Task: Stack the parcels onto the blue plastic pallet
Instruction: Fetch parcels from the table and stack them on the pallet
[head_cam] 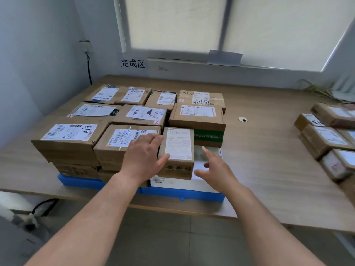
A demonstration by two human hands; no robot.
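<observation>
A blue plastic pallet (201, 195) lies on the wooden table near its front edge, loaded with several brown cardboard parcels with white labels. A small brown parcel (179, 148) with green print on its front stands on a white box (199, 182) at the stack's front right. My left hand (145, 156) rests against that parcel's left side, thumb on its front corner, fingers lying over the neighbouring parcel (123, 140). My right hand (215, 167) hovers just right of the small parcel, fingers spread and holding nothing.
More labelled parcels (326, 137) are piled at the table's right edge. A round cable hole (242, 119) sits in the table right of the pallet. Behind are a wall, a window ledge and a paper sign (132, 63). A cable (89, 70) hangs at the back left.
</observation>
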